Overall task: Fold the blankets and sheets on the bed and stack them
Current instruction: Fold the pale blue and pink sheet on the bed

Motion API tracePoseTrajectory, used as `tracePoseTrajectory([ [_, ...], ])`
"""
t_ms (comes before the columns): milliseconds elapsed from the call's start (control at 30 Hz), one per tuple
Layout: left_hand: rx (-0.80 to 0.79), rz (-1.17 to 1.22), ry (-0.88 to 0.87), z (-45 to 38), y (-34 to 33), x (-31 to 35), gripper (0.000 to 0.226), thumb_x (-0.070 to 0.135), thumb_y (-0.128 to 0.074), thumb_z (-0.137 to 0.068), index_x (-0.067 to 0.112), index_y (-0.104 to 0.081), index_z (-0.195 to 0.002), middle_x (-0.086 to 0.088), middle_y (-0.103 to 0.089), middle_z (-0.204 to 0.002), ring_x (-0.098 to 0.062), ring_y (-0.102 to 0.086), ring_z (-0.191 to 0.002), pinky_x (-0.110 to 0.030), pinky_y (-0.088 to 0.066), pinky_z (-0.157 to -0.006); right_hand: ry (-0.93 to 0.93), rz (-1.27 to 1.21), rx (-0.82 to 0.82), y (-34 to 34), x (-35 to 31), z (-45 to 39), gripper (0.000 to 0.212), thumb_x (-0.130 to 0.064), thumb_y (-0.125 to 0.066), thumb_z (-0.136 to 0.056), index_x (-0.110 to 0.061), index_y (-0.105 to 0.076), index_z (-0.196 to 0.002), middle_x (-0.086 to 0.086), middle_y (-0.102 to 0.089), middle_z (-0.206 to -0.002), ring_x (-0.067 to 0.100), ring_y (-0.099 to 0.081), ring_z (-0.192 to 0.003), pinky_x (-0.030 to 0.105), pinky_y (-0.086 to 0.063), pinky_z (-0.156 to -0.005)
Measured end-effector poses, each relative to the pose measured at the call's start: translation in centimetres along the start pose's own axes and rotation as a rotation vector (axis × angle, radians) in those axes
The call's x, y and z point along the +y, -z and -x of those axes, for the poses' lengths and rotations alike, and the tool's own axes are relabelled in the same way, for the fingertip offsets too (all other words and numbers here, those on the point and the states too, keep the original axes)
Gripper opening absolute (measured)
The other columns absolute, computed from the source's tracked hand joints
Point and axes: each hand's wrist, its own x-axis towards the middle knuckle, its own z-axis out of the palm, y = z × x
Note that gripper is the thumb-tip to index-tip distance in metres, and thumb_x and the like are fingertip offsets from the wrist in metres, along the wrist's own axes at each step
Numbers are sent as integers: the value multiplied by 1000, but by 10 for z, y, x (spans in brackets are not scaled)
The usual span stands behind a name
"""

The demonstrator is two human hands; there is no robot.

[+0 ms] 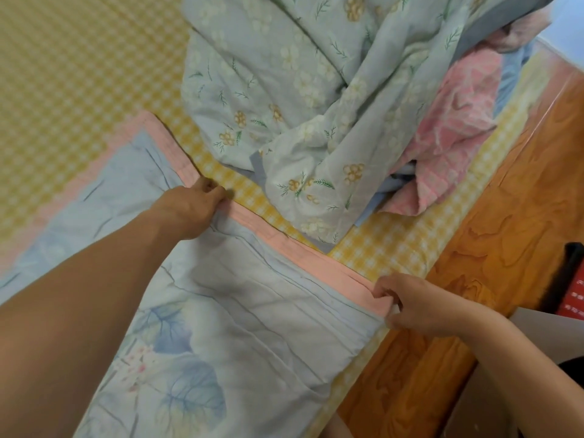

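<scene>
A light blue quilt (252,311) with a pink border and a leaf print lies spread on the bed in front of me. My left hand (189,210) pinches its pink edge near the middle of the frame. Further right, by the bed's edge, my right hand (410,308) grips the quilt's pink corner. Beyond the quilt, a crumpled pale green floral sheet (284,74) is heaped up, with a pink checked blanket (455,131) bunched to its right.
The bed is covered in a yellow checked sheet (79,74), stretching away to the left. An orange wooden bed frame (493,241) runs along the right side. A dark and red object (573,289) sits at the far right edge.
</scene>
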Motion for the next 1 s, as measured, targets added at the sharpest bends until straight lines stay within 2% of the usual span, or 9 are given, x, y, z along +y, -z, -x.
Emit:
tracePoseTrajectory([
  [200, 69, 30, 37, -4, -6, -2, 39, 18, -45, -103, 18, -36, -141, -11, -43, -137, -28, -44, -63, -40, -40, -62, 89, 22, 143, -1, -3, 2, 51, -14, -65, -90, -49, -42, -120, -24, -39, -109, -4, -49, -92, 21, -45, -72],
  [367, 61, -59, 33, -4, 0, 0, 48, 15, -52, -99, 19, -37, -144, -10, -45, -123, -24, -43, -61, -39, -44, -62, 27, 23, 41, -5, -3, -5, 39, -15, -68, -84, -41, -52, -109, -18, -44, -111, 5, -53, -98, 28, -51, -84],
  [433, 57, -99, 21, -3, 4, 4, 52, 15, -53, -99, 21, -36, -147, -10, -42, -122, -28, -49, -71, -39, -42, -64, 11, 15, 42, -6, -4, -5, 40, -23, -73, -81, -38, -51, -111, -19, -46, -110, 6, -53, -96, 28, -51, -84],
  [533, 321, -81, -28, -4, 9, 0, 41, 15, -59, -94, 13, -51, -134, -15, -47, -117, -38, -58, -89, -45, -49, -62, -19, -36, 67, -10, -3, -3, 46, -30, -79, -78, -36, -50, -113, -19, -48, -106, 3, -53, -93, 23, -49, -79],
  [633, 522, 38, 47, -14, 20, 1, 28, 12, -67, -87, 8, -64, -115, -20, -46, -116, -42, -57, -87, -45, -44, -55, -49, -98, 116, -14, -3, -6, 39, -31, -80, -77, -35, -55, -107, -16, -51, -97, 3, -52, -84, 19, -42, -67],
  [733, 333, 334, 268, -26, 19, 20, 34, 27, -56, -98, 13, -56, -129, -21, -47, -119, -46, -59, -91, -50, -48, -70, -76, -102, 135, -16, -6, -8, 29, -29, -80, -79, -32, -62, -101, -15, -54, -100, 4, -54, -88, 21, -48, -74],
  [833, 69, 653, 346, -23, 4, 38, 66, 35, -61, -94, 15, -30, -148, -20, -38, -139, -46, -56, -114, -50, -45, -90, -97, -137, 128, -15, -7, -8, 16, -22, -80, -80, -25, -69, -91, -10, -60, -93, 7, -59, -84, 26, -52, -76],
  [933, 188, 841, 272, 17, -12, 57, 83, 39, -64, -92, 23, -16, -158, -7, -13, -163, -33, -37, -142, -48, -38, -112, -117, -200, 220, -7, -3, -5, 12, -15, -77, -83, -22, -67, -86, -5, -63, -89, 13, -59, -81, 28, -48, -71],
  [1000, 340, 837, 180, 63, -31, 83, 77, 39, -63, -94, 19, -24, -158, -9, -15, -165, -27, -23, -151, -42, -27, -120, -94, -256, 241, -3, -3, -2, 12, -13, -71, -89, -22, -63, -87, -2, -63, -89, 14, -57, -77, 29, -44, -66],
])
